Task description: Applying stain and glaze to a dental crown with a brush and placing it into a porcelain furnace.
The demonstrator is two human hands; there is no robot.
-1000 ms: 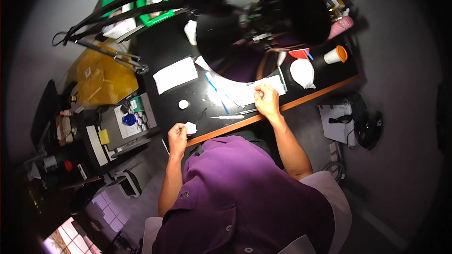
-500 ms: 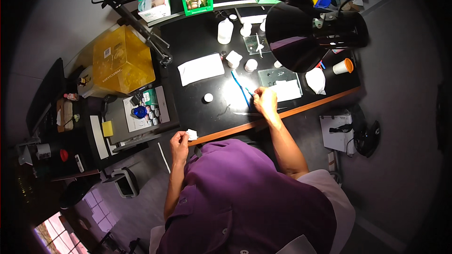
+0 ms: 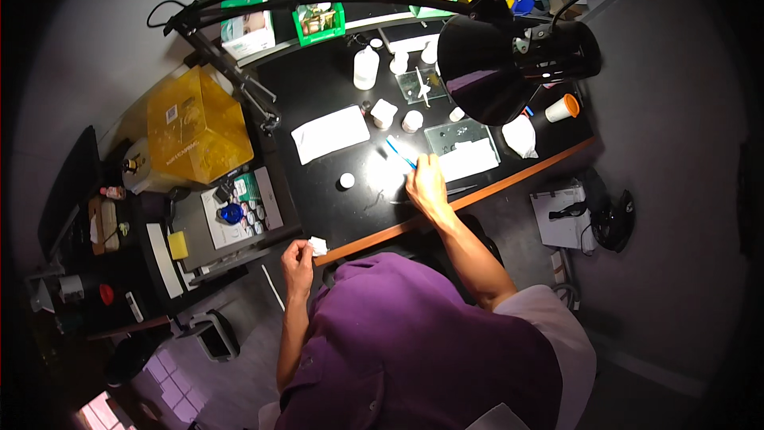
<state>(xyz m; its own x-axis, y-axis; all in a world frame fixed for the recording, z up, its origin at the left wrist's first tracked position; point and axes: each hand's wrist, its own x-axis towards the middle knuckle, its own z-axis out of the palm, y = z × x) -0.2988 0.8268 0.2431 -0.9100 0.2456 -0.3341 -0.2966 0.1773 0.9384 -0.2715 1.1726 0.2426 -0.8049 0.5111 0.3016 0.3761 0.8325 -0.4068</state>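
My right hand [image 3: 428,189] is over the lit part of the black desk [image 3: 318,207], fingers closed on the lower end of a thin blue stick [image 3: 400,153]. Its exposed end points away from me toward small white jars [image 3: 412,121]. Fingers hide the stick's near end, so I cannot tell what kind of tool it is. At the desk's front left corner, my left hand [image 3: 298,268] pinches a crumpled white tissue [image 3: 318,246]. Just right of my right hand lies a white sheet [image 3: 468,162], partly over a glass plate [image 3: 461,134].
A black lamp [image 3: 493,64] overhangs the right side. A white bottle [image 3: 366,69], folded white cloth [image 3: 330,134], small white cap [image 3: 347,181] and orange-rimmed cup [image 3: 562,108] stand or lie on the desk. Slim metal tools [image 3: 461,190] lie near the front edge. A yellow box [image 3: 199,127] is left.
My right hand has come over the blue stick's near end, and the stick now lies at a different angle. My left hand keeps the tissue. The whole view has shifted slightly.
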